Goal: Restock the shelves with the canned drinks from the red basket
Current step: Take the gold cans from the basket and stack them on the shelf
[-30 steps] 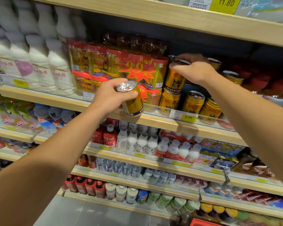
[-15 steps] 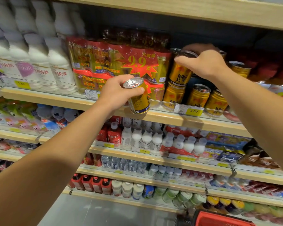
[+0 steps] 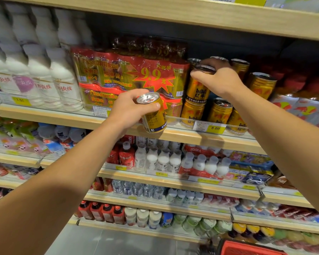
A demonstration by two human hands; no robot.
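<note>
My left hand point(image 3: 129, 109) grips a gold Red Bull can point(image 3: 154, 115), tilted, in front of the wooden shelf edge point(image 3: 182, 136). My right hand point(image 3: 217, 78) holds the top of another gold can point(image 3: 198, 89) that stands stacked on a lower can point(image 3: 191, 113) in the shelf's can row. More gold cans point(image 3: 220, 111) stand to the right of it, some stacked. The red basket point(image 3: 247, 248) shows only its rim at the bottom edge.
Red shrink-wrapped can packs point(image 3: 129, 78) stand just left of the can row. White milk bottles point(image 3: 50, 78) fill the shelf's left part. A yellow 6.00 price tag point(image 3: 215, 128) hangs on the shelf front. Lower shelves hold bottles and drinks.
The view has shifted slightly, showing more of the basket. My right hand stays on the stacked can's top and my left hand keeps its can in front of the shelf.
</note>
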